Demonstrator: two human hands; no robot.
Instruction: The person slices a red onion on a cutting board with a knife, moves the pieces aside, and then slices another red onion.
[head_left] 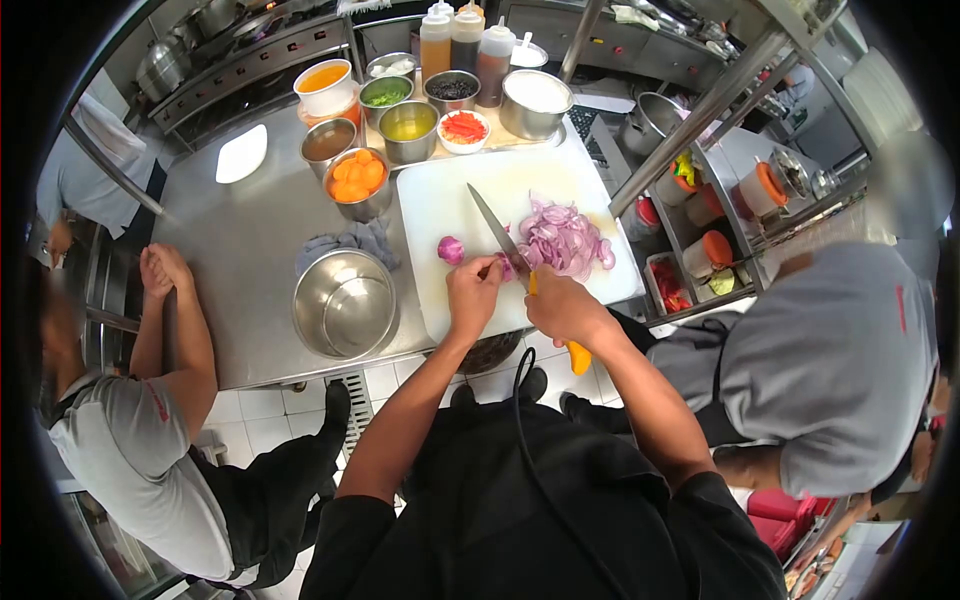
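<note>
My right hand (562, 308) is wrapped round the yellow handle of a kitchen knife (492, 222), its blade pointing away over the white cutting board (425, 205). Beside the blade, my left hand (474, 292) has its fingers bent onto a piece of red onion (505, 266), mostly covered by the fingertips. To the left of that hand sits another piece of red onion (451, 249). A heap of sliced red onion (562, 238) lies on the board, right of the blade.
An empty steel pot (345, 308) stands left of the board, with a grey cloth (350, 243) behind it. Containers of orange pieces (357, 178), red strips (464, 128) and sauces line the back, near squeeze bottles (494, 65). People stand at left (130, 440) and right (830, 350).
</note>
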